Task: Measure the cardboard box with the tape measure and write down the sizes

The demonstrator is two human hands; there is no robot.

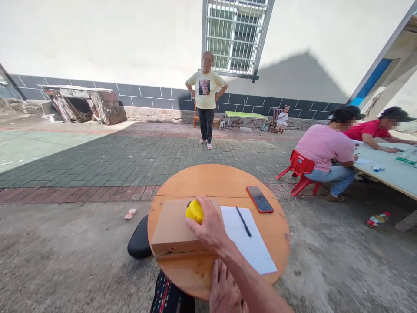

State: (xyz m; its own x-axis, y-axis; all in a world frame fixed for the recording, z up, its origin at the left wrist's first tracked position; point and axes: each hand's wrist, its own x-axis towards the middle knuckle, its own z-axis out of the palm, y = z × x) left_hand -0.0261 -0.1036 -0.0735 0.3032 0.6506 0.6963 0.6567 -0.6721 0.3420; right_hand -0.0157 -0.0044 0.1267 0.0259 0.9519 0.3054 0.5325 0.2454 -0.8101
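My right hand [208, 221] is closed around a yellow tape measure [194, 211], thumb on the near side and fingers over the far side. A small dark part shows at its upper left edge. It is over the top of a flat cardboard box [172, 224] on the round wooden table [208, 178]. Below my right forearm, my left hand [224, 284] rests at the table's near edge, fingers stretched out and partly covered by that arm. White paper [257, 252] with a black pen [243, 221] lies right of the box. Beyond it is a red-edged phone [259, 199].
A black stool seat [140, 239] shows beside the table's left edge, near a small packet [130, 214] on the ground. One person [206, 91] stands ahead by the wall. Two people sit at a long table [384, 165] on the right; a bottle [378, 219] lies below.
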